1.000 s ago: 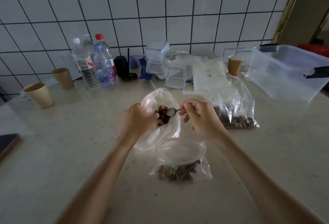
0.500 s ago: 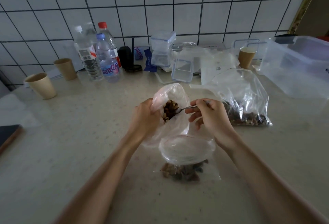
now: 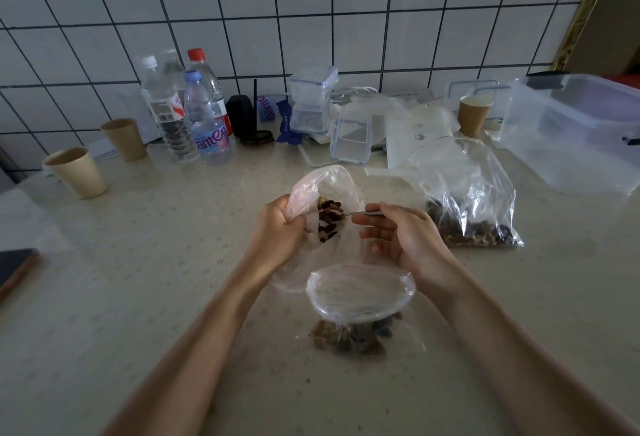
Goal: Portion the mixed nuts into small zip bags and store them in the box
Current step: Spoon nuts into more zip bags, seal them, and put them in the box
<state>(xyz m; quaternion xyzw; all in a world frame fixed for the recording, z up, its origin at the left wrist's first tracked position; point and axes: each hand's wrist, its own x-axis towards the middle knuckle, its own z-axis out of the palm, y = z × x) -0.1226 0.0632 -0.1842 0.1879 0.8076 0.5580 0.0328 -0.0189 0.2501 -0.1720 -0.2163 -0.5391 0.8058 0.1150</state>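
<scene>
My left hand point(image 3: 278, 229) grips the rim of a small clear zip bag point(image 3: 323, 190), holding its mouth open toward me; brown nuts point(image 3: 329, 219) lie inside. My right hand point(image 3: 403, 240) pinches a metal spoon point(image 3: 363, 214) whose bowl reaches into that bag. Below my hands a second small bag point(image 3: 360, 293) stands open on the counter with nuts at its bottom. To the right lies the large bag of mixed nuts point(image 3: 474, 207). A big clear storage box point(image 3: 575, 131) with black latches stands at the far right.
Water bottles point(image 3: 204, 117) stand at the back left, with two paper cups point(image 3: 78, 172) further left and another cup point(image 3: 472, 117) at the back right. Small clear lidded containers point(image 3: 313, 103) and plastic sheets crowd the back centre. A dark phone point(image 3: 15, 262) lies at the left edge.
The spoon has gone deeper into the held bag and more nuts show inside it. The view shifted slightly; both hands stay in about the same place.
</scene>
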